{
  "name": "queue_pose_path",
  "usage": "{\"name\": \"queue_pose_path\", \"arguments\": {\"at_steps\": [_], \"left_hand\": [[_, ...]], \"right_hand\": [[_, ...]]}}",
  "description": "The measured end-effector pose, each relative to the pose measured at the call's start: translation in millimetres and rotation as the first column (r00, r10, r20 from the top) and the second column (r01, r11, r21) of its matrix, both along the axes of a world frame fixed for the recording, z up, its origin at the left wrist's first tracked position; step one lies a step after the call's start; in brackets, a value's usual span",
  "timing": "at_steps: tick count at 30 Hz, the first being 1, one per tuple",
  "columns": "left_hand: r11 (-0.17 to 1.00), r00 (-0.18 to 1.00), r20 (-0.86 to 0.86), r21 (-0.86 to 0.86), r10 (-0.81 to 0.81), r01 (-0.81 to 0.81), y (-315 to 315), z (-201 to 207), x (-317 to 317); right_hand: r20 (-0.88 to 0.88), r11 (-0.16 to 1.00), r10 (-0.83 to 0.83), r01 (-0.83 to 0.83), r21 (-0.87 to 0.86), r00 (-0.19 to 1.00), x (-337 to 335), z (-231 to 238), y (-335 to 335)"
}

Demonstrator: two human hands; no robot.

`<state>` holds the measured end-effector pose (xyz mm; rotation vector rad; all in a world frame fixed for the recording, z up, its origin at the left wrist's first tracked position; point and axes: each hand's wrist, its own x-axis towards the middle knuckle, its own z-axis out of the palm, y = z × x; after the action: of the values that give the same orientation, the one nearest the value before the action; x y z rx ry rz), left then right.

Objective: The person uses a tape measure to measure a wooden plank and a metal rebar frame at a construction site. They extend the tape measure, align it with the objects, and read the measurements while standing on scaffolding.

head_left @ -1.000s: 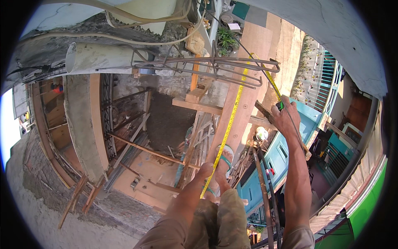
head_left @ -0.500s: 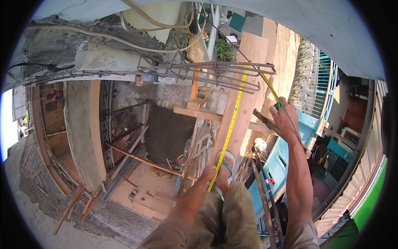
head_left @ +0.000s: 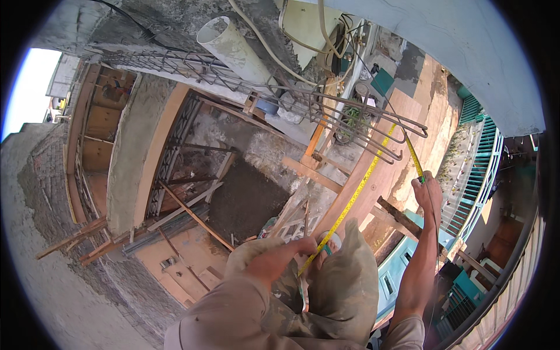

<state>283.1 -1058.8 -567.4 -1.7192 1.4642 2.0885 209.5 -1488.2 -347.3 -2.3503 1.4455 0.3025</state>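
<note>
My left hand [head_left: 302, 245] is closed on the yellow blade of a tape measure [head_left: 360, 192], near my knees and a sandalled foot. From there the blade runs away along a wooden board [head_left: 378, 163] to the bent ends of a steel rebar cage [head_left: 350, 129]. At those ends it doubles back toward my right hand [head_left: 429, 191]. That hand, farther out to the right, is closed round the tape measure's case, which is mostly hidden by my fingers. A thin dark line hangs past my right hand and forearm.
A deep opening with a dark soil patch [head_left: 249, 198] drops away on the left, crossed by timber props [head_left: 195, 216]. A white pipe [head_left: 236, 49] lies near the cage. Short timbers [head_left: 399, 217] and a teal railing [head_left: 481, 160] stand on the right.
The view has swung round, so the scene sits farther right and tilted. My knees are bent up closer to my left hand. Both hands keep hold of the tape measure.
</note>
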Motion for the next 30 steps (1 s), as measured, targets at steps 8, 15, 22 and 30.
{"name": "queue_pose_path", "arguments": {"at_steps": [8,15,22,30], "left_hand": [[0.895,0.998,-0.058,0.446,0.022,0.006,-64,7,14],[0.965,0.976,-0.168,0.201,-0.137,0.170,-80,-79,29],[0.789,0.902,0.289,-0.444,-0.321,0.424,-126,-34,57],[0.916,0.962,0.222,-0.331,-0.156,0.225,-157,-73,19]], "right_hand": [[0.047,0.995,-0.009,0.014,-0.098,0.999,-21,-23,-2],[0.048,0.992,0.021,-0.015,-0.129,0.999,-8,-23,16],[0.028,0.975,0.117,-0.109,-0.194,0.993,-5,-21,24],[-0.135,0.960,0.143,-0.170,-0.221,0.980,-32,-11,12]]}}
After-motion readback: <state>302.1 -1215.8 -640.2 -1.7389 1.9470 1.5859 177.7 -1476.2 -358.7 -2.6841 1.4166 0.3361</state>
